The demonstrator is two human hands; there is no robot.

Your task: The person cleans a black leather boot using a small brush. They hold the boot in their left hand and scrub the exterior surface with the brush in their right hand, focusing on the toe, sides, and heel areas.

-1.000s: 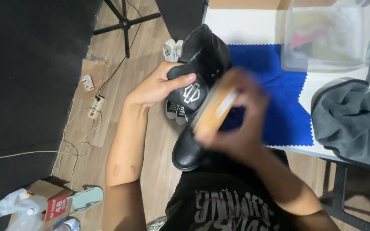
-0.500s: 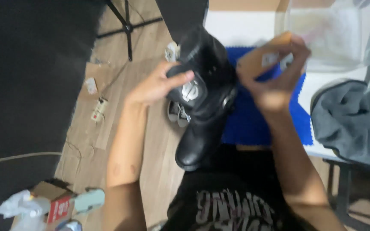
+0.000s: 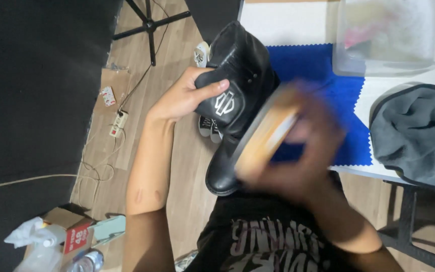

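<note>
Right hand returned, brush against boot.

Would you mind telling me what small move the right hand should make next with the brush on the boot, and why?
Probably another short stroke along the boot's side toward the toe. The left hand steadies the black boot at its upper, and the right hand, blurred, presses the wooden brush against the side, so the toe below looks unreached.
</note>
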